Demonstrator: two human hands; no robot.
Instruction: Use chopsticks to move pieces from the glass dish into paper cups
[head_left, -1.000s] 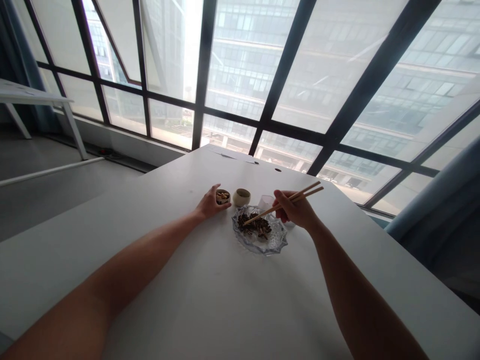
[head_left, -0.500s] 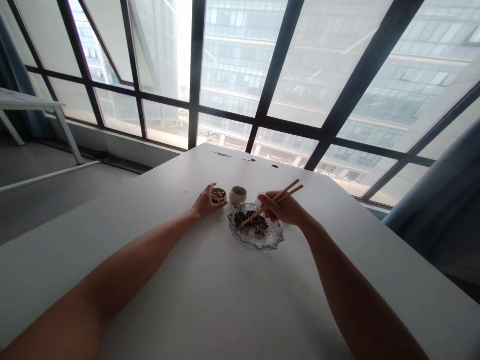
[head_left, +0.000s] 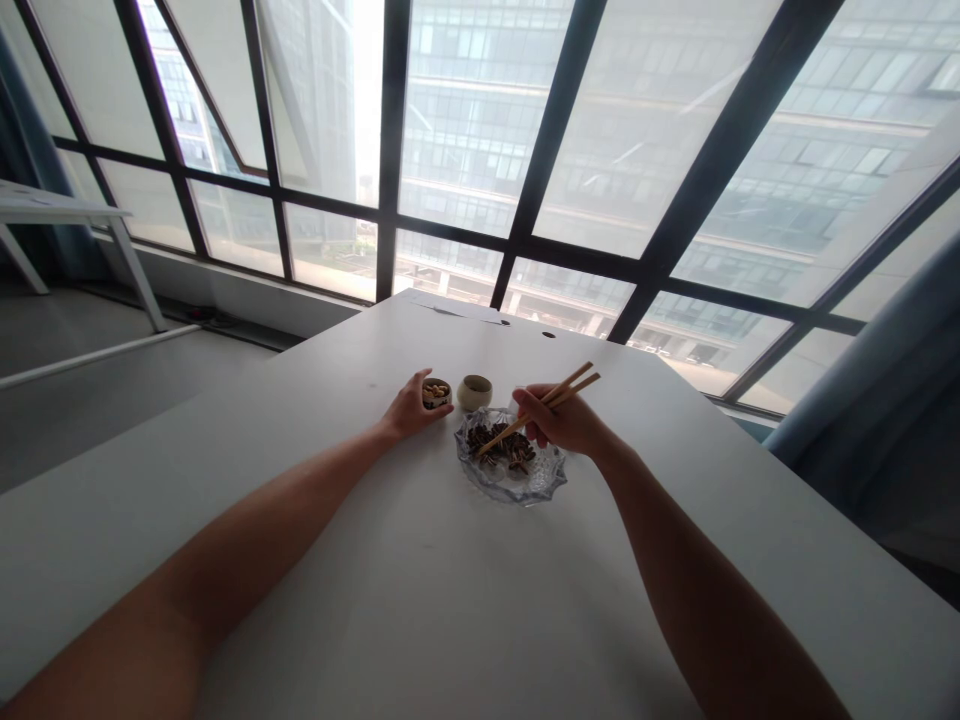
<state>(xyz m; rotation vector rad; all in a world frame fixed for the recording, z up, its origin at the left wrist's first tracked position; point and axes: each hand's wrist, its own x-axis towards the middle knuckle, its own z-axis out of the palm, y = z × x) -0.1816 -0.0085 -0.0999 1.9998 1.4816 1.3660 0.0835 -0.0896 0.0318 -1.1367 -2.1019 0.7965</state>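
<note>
My left hand (head_left: 415, 406) is wrapped round the side of a small cup (head_left: 436, 394) that holds light brown pieces like nuts. My right hand (head_left: 559, 415) grips a pair of wooden chopsticks (head_left: 574, 384). Their tips touch dark, seed-like pieces (head_left: 517, 452) in a clear glass dish with a jagged rim (head_left: 551, 480). Just behind the dish stands a second small, pale cup (head_left: 475, 393), whose contents I cannot make out. Something clear, partly hidden by my right hand, stands behind the dish.
The white table (head_left: 420, 600) reaches towards large windows. Near its far edge lie a flat white sheet (head_left: 469, 313) and a dark round hole (head_left: 548, 335). Another white table (head_left: 60, 207) stands at the far left, and a blue curtain (head_left: 870, 430) hangs at the right.
The chopsticks and my right hand have shifted very slightly left, with the tips still among the dark pieces. My left hand stays round the cup.
</note>
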